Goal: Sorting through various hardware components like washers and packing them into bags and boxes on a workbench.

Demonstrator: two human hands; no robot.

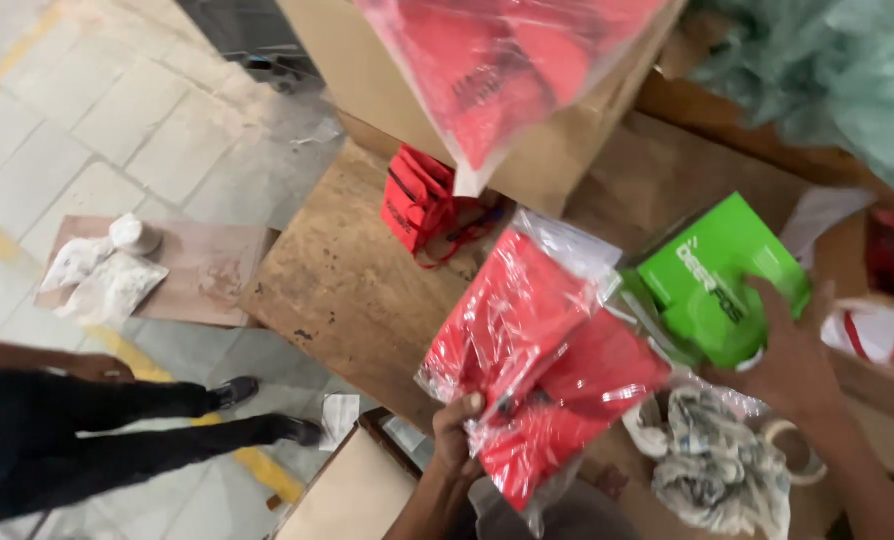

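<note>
Over the wooden table (352, 290), the left hand (454, 432) grips a clear bag of red folded items (542, 355) from below, the right hand (792, 355) clasps a green box (712, 275) just beside it; packing appears midway, box not yet bagged.

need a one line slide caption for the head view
Left hand grips a clear bag of red items while the right hand rests on a green box.

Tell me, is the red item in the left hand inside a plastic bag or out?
Inside: glossy clear plastic covers the red packet gripped by the left hand.
</note>
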